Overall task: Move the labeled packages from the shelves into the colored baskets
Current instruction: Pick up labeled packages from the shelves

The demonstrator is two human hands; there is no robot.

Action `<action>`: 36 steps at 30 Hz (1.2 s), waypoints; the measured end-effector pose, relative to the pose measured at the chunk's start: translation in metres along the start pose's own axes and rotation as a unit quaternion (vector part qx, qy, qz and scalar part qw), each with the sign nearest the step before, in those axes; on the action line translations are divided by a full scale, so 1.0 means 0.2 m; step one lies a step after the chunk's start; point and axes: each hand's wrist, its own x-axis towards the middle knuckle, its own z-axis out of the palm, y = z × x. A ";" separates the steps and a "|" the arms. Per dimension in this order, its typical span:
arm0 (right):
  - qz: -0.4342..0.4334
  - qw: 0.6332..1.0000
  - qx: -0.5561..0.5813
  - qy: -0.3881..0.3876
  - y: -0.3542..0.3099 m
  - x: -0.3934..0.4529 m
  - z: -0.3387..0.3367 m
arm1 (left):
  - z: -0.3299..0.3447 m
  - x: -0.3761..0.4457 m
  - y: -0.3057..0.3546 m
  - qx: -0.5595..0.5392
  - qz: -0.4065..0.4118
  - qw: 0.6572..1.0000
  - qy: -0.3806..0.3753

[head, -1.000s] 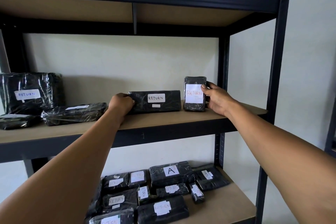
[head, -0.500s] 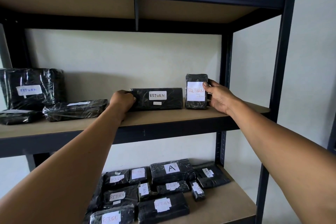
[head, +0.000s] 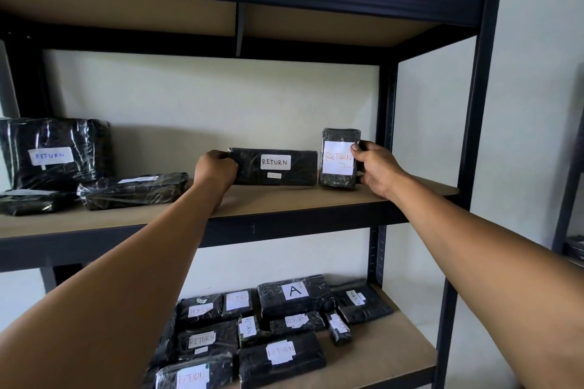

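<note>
Left of the gripped packages (head: 274, 166), three more parcels (head: 132, 190).

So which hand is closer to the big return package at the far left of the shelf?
Left. The left hand grips the long package, well right of the big package; the right hand is farther right.

From my feed I see two bare forearms with no sleeves, watch or rings in view, ending in the left hand (head: 215, 169) and the right hand (head: 376, 169), each ungloved with short nails where a thumb tip shows.
</note>
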 end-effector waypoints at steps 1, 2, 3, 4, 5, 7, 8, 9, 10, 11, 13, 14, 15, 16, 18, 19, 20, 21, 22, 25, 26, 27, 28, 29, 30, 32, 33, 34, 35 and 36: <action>-0.005 1.000 0.003 0.007 -0.01 -0.02 0.01 | -0.01 0.00 0.00 -0.015 0.005 1.000 0.002; -0.011 1.000 0.004 0.014 -0.02 -0.05 0.02 | -0.01 -0.01 0.01 -0.028 0.008 1.000 0.006; -0.017 1.000 0.002 0.024 -0.04 -0.08 0.03 | -0.03 -0.01 0.01 -0.038 0.011 0.999 0.012; -0.024 0.999 0.000 0.037 -0.06 -0.11 0.04 | -0.04 -0.01 0.01 -0.045 0.012 0.999 0.020; -0.031 0.998 -0.003 0.053 -0.08 -0.14 0.05 | -0.06 -0.01 0.02 -0.054 0.012 0.998 0.026; -0.043 0.995 -0.006 0.089 -0.11 -0.19 0.08 | -0.07 -0.01 0.03 -0.065 0.015 0.997 0.036; -0.048 0.993 -0.008 0.106 -0.13 -0.22 0.09 | -0.08 -0.02 0.03 -0.070 0.013 0.997 0.039; -0.052 0.991 -0.009 0.122 -0.15 -0.25 0.10 | -0.09 -0.03 0.03 -0.076 0.012 0.996 0.040; -0.056 0.989 -0.010 0.135 -0.16 -0.30 0.10 | -0.09 -0.04 0.03 -0.083 0.011 0.996 0.040; -0.059 0.988 -0.010 0.144 -0.17 -0.34 0.11 | -0.10 -0.07 0.03 -0.092 0.013 0.995 0.039; -0.061 0.987 -0.007 0.149 -0.20 -0.44 0.12 | -0.12 -0.13 0.04 -0.111 0.014 0.993 0.037; -0.061 0.987 -0.006 0.150 -0.21 -0.49 0.12 | -0.14 -0.17 0.05 -0.120 0.013 0.992 0.036; -0.060 0.987 -0.004 0.150 -0.23 -0.55 0.13 | -0.17 -0.21 0.05 -0.130 0.012 0.991 0.033; -0.058 0.987 -0.006 0.147 -0.24 -0.61 0.13 | -0.20 -0.26 0.06 -0.140 0.012 0.990 0.029; -0.054 0.989 -0.009 0.140 -0.28 -0.72 0.14 | -0.27 -0.35 0.07 -0.154 0.014 0.988 0.022; -0.053 0.989 -0.014 0.134 -0.31 -0.78 0.15 | -0.31 -0.39 0.07 -0.158 0.015 0.987 0.022; -0.054 0.990 -0.018 0.126 -0.33 -0.84 0.16 | -0.36 -0.44 0.07 -0.161 0.017 0.987 0.023; -0.055 0.991 -0.021 0.117 -0.35 -0.90 0.17 | -0.42 -0.49 0.07 -0.164 0.019 0.986 0.025; -0.056 0.992 -0.021 0.108 -0.36 -0.95 0.19 | -0.48 -0.54 0.07 -0.168 0.021 0.985 0.027; -0.056 0.996 -0.017 0.074 -0.39 -1.13 0.24 | -0.67 -0.71 0.01 -0.196 0.024 0.979 0.039; -0.051 0.997 -0.013 0.059 -0.38 -1.20 0.27 | -0.77 -0.79 -0.03 -0.196 0.026 0.979 0.045; -0.049 0.997 -0.012 0.050 -0.37 -1.25 0.29 | -0.84 -0.85 -0.05 -0.200 0.025 0.978 0.045; -0.045 0.998 -0.011 0.038 -0.36 -1.29 0.31 | -0.91 -0.90 -0.09 -0.203 0.021 0.978 0.047; -0.035 0.999 -0.006 0.023 -0.34 -1.35 0.35 | -1.00 -0.96 -0.13 -0.201 0.018 0.978 0.047; -0.020 1.000 -0.002 0.005 -0.32 -1.42 0.39 | -1.11 -1.03 -0.18 -0.199 0.015 0.979 0.046; 0.008 1.000 0.000 -0.023 -0.27 -1.54 0.49 | -1.33 -1.13 -0.27 -0.192 0.001 0.980 0.048; 0.025 0.999 -0.007 -0.035 -0.24 -1.60 0.55 | -1.46 -1.18 -0.34 -0.182 -0.013 0.982 0.055; 0.037 0.998 -0.021 -0.049 -0.21 -1.66 0.62 | -1.57 -1.24 -0.39 -0.174 -0.022 0.983 0.061; 0.049 0.996 -0.034 -0.065 -0.17 -1.72 0.69 | -1.69 -1.29 -0.45 -0.166 -0.034 0.983 0.068; 0.060 0.994 -0.044 -0.082 -0.13 -1.78 0.77 | -1.80 -1.34 -0.50 -0.157 -0.045 0.984 0.076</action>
